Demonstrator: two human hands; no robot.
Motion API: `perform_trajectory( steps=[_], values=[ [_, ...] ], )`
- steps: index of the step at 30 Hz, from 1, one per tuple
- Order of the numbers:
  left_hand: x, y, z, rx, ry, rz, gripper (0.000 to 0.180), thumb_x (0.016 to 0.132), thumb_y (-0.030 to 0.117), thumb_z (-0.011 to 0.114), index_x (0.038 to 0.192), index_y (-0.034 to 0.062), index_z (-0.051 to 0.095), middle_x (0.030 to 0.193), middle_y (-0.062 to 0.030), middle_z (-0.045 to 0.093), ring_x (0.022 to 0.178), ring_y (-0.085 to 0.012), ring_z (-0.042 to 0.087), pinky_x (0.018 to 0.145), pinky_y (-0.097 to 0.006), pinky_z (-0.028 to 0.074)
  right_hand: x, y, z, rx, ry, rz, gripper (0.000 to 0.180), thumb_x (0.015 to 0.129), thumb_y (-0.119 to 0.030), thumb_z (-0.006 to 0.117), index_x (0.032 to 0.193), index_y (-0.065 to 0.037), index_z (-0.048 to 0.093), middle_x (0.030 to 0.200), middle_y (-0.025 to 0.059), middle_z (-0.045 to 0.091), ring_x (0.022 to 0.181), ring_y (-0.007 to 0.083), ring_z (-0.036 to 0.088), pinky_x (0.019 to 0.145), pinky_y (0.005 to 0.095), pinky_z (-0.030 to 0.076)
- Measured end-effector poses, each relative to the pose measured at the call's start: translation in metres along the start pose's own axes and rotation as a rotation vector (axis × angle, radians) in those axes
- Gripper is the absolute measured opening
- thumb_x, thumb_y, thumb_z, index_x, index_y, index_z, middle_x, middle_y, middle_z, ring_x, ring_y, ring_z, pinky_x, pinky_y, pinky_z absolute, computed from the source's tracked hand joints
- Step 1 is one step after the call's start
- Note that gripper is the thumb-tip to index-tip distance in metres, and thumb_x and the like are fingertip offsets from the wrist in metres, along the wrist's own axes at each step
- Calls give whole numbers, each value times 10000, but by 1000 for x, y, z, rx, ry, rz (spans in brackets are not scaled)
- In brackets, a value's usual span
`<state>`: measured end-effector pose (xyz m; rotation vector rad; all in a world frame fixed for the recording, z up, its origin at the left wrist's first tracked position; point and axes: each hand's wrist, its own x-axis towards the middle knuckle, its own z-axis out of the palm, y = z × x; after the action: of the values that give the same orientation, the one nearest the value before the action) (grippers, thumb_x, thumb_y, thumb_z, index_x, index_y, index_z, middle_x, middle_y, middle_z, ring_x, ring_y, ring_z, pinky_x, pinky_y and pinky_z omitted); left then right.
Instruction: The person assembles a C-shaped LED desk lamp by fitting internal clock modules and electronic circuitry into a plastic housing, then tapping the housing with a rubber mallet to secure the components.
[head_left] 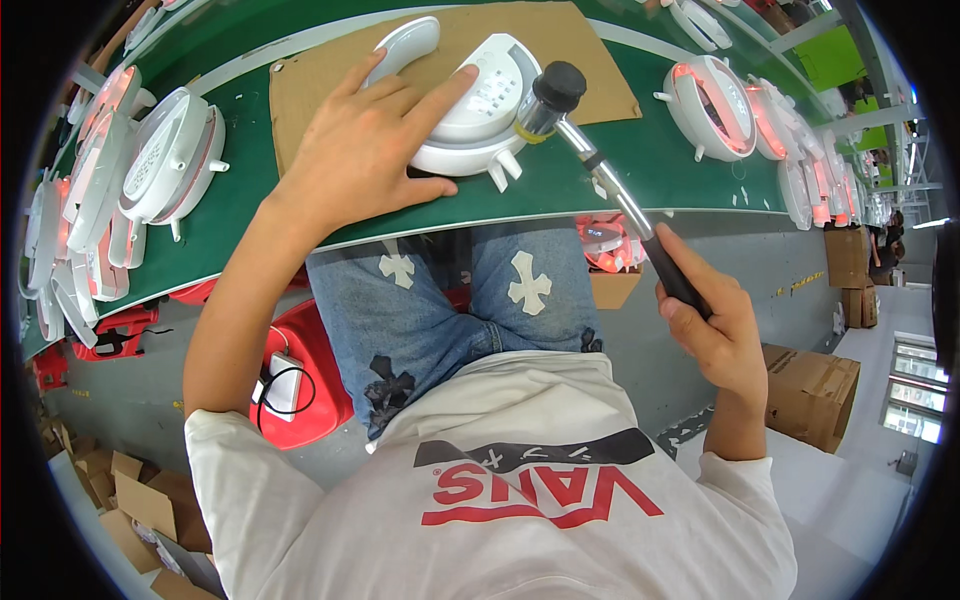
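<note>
A white rounded plastic housing (480, 100) with a panel of small marks and little peg legs lies on a sheet of brown cardboard (590, 60) and the green table. My left hand (365, 145) rests on it with fingers spread; the index finger touches the panel and the thumb lies along the near side. A curved white arm of the housing shows beyond the fingers. In my right hand (710, 320) is a mallet (620, 190), gripped by its black handle. Its head, black at one end and yellow at the other, is at the housing's right edge; contact is unclear.
Similar white housings with red-lit parts stand at the table's left (170, 160) and right (710, 105). Below are a red stool (310, 375) with a white box and black cable, and cardboard boxes (810, 395). The green table's (620, 150) near edge runs before my lap.
</note>
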<state>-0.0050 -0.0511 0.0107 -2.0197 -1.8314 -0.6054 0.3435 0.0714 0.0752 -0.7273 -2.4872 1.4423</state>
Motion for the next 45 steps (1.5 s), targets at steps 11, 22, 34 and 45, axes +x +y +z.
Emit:
perform_trajectory(
  steps=[11, 22, 34, 45],
  values=[
    [-4, -8, -3, -176, -165, 28, 693, 826, 367, 758, 1407, 67, 528, 760, -161, 631, 837, -377, 614, 915, -491, 450, -1, -16, 4, -63, 79, -258, 644, 802, 3, 635, 1431, 79, 520, 825, 93, 618, 687, 150, 544, 633, 292, 438],
    [2, -16, -1, -234, -260, 70, 656, 864, 331, 726, 1444, 82, 547, 757, -175, 624, 770, -361, 569, 801, -469, 457, 9, 12, 11, -23, 0, -116, 624, 840, 57, 612, 1455, 42, 507, 833, 100, 581, 716, 193, 531, 669, 318, 430],
    [-11, -22, 3, -316, -144, 75, 677, 846, 212, 741, 1470, 77, 515, 931, -179, 627, 900, -356, 574, 838, -468, 460, 7, 18, 11, -14, 28, -82, 628, 862, -30, 640, 1467, 49, 494, 847, 59, 608, 634, 82, 483, 547, 233, 382],
    [-4, -22, 4, -404, -121, 95, 584, 790, 180, 774, 1355, 92, 656, 745, -130, 571, 757, -304, 524, 738, -426, 428, 10, 14, 12, -24, 18, -74, 636, 860, -12, 634, 1476, 41, 484, 833, 73, 582, 677, 131, 494, 614, 273, 395]
  ],
)
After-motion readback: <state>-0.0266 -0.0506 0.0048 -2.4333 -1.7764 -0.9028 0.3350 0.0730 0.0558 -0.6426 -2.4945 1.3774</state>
